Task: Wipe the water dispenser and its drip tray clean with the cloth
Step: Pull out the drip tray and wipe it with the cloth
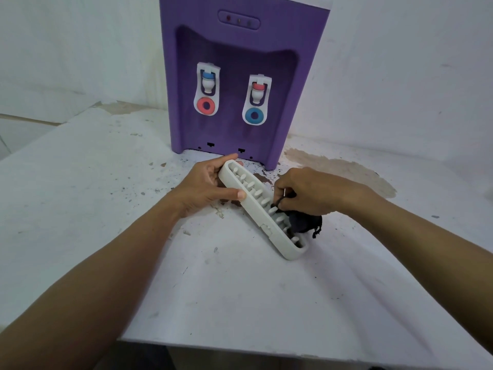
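Observation:
A purple water dispenser with two white taps stands at the back of the white table. In front of it the white slotted drip tray is off the dispenser and lies tilted on its edge, running from upper left to lower right. My left hand grips the tray's far left end, thumb along its front edge. My right hand holds a bunched dark cloth and presses it onto the tray's slots near the right half.
The tabletop is stained, with dark specks around the dispenser's base and a large brown patch to the right. White walls stand behind. The table's near edge runs across the bottom of the view.

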